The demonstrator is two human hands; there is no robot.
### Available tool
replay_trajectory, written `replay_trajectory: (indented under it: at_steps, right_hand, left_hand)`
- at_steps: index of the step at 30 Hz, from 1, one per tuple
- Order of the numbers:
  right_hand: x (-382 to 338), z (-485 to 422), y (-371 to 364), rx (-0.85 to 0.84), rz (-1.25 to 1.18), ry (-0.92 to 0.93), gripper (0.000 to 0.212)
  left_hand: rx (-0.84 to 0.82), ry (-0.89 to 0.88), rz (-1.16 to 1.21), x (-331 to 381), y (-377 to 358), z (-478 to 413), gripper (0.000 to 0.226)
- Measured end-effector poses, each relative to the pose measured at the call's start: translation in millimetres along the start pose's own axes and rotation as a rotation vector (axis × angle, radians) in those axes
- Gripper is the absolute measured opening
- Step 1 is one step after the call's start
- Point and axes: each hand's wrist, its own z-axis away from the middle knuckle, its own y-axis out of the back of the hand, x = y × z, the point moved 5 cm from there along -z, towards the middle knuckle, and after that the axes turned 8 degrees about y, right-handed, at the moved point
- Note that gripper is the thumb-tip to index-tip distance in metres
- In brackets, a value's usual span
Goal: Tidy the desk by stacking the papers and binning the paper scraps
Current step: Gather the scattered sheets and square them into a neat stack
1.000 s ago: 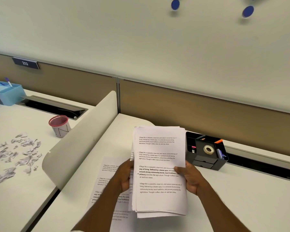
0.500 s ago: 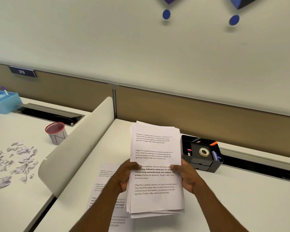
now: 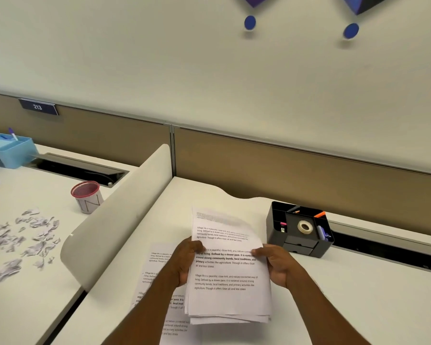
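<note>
I hold a stack of printed papers [image 3: 228, 287] above the white desk [image 3: 346, 302], tilted away from me with its top edge blurred. My left hand [image 3: 184, 262] grips the stack's left edge and my right hand [image 3: 276, 265] grips its right edge. A single printed sheet [image 3: 157, 267] lies flat on the desk beneath my left forearm, partly hidden. Several torn paper scraps [image 3: 23, 240] are scattered over the neighbouring desk at the left. A red-rimmed mesh cup [image 3: 87, 196] stands behind the scraps.
A curved white divider [image 3: 120, 215] separates the two desks. A black organiser [image 3: 300, 231] with a tape roll and pens stands at the right of the stack. A blue tray [image 3: 10, 150] sits far left. Tan partition panels [image 3: 284, 170] back both desks.
The stack has tipped forward and lower toward the desk, its top edge now blurred with motion. Both hands keep their grip on its sides.
</note>
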Motion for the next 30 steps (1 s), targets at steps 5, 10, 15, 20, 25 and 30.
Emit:
replay_trajectory:
  at_steps: [5, 10, 15, 20, 25, 30]
  right_hand:
    - [10.5, -2.1, -2.5, 0.004, 0.017, -0.047, 0.038]
    - [3.2, -4.4, -11.0, -0.058, -0.036, 0.052, 0.047]
    - [-3.4, -2.7, -12.8, -0.149, -0.097, 0.125, 0.051]
    - [-1.5, -3.9, -12.4, -0.152, -0.138, 0.152, 0.051]
    - [3.2, -5.8, -15.4, -0.158, -0.131, 0.145, 0.050]
    - [5.2, -9.3, -20.9, -0.172, -0.149, 0.141, 0.055]
  left_hand:
    - [0.019, 0.015, -0.038, -5.5, 7.7, 2.5, 0.035]
    - [-0.036, -0.001, 0.037, -12.1, 19.9, -7.4, 0.029]
    - [0.660, -0.042, -0.569, -21.3, 88.3, -24.4, 0.056]
    - [0.969, 0.222, -0.980, -48.2, 115.5, -12.2, 0.087]
    - [0.951, 0.177, -1.067, -44.8, 110.9, -20.2, 0.100]
    - [0.948, 0.066, -1.080, -41.7, 109.1, -23.3, 0.099]
